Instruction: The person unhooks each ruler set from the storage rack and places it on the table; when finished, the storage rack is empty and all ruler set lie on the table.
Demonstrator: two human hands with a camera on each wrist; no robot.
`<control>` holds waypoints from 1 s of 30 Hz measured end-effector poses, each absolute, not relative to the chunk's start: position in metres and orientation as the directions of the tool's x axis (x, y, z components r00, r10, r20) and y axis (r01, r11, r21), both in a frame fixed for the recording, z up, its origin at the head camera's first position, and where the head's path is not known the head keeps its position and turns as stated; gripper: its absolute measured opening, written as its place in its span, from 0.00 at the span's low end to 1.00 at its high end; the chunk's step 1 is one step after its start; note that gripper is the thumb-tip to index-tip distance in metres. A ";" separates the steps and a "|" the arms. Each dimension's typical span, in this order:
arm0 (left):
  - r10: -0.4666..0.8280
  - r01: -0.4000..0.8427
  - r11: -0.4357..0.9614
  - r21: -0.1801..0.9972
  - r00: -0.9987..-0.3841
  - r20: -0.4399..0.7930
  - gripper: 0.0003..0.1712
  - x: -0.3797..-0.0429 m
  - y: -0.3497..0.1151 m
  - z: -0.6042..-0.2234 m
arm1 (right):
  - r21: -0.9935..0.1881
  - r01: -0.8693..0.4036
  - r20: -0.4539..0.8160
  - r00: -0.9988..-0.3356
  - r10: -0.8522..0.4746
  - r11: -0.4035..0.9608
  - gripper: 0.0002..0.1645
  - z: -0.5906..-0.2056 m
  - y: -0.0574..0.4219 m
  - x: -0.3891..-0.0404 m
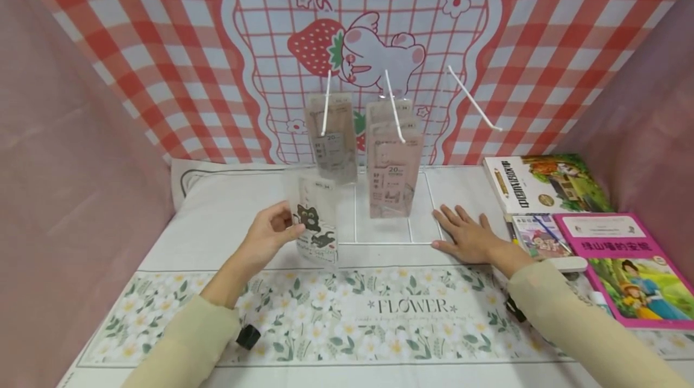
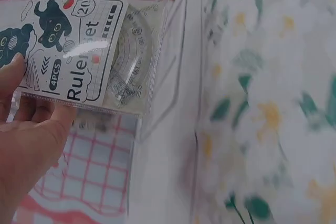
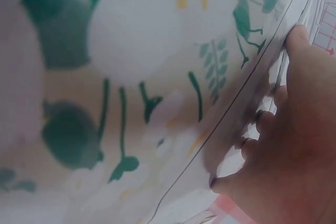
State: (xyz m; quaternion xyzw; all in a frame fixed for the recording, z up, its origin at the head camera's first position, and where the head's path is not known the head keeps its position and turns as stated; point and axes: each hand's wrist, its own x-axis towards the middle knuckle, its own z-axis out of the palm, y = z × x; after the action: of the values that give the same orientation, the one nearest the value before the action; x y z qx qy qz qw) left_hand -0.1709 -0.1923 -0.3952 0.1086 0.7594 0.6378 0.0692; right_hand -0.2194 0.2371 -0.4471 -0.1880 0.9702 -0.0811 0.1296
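My left hand (image 1: 271, 232) pinches the edge of a clear packet, a ruler set (image 1: 315, 219) with black cats on its card. In the left wrist view the ruler set (image 2: 79, 51) reads "4PCS Ruler Set", and a clear protractor shows through the plastic. Palm down, my right hand (image 1: 467, 237) rests on the white table with its fingers spread. Between and behind the hands, packets hang from white hooks: grey-brown packets (image 1: 333, 147) on the left hook and pink packets (image 1: 394, 177) on the middle hook (image 1: 394, 108).
The right hook (image 1: 474, 99) juts out with no packet on it. At the right lie a white-covered book (image 1: 547, 183), a pink book (image 1: 631, 267) and a small booklet (image 1: 542, 236). A flower-print mat (image 1: 347, 316) runs along the front, and a red-checked cloth (image 1: 542, 44) covers the back.
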 end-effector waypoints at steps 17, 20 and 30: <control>-0.063 -0.189 0.208 0.960 -0.982 -0.180 0.29 -0.205 -0.313 -0.430 | -0.209 -0.332 -0.225 -0.899 -0.375 0.920 0.49 -0.451 0.245 -0.216; -0.089 -0.190 0.272 0.944 -0.981 -0.172 0.25 -0.212 -0.334 -0.432 | -0.211 -0.335 -0.225 -0.898 -0.379 0.918 0.49 -0.451 0.244 -0.218; -0.197 -0.298 0.405 0.865 -0.952 -0.235 0.38 -0.232 -0.369 -0.429 | -0.201 -0.338 -0.223 -0.898 -0.379 0.919 0.48 -0.448 0.239 -0.220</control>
State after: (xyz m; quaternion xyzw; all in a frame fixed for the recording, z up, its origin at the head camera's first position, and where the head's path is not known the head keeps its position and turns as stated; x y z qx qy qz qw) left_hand -0.2318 -0.3694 -0.4285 -0.1478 0.8367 0.5251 0.0479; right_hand -0.2203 0.2389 -0.4481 -0.1847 0.9710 -0.0786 0.1297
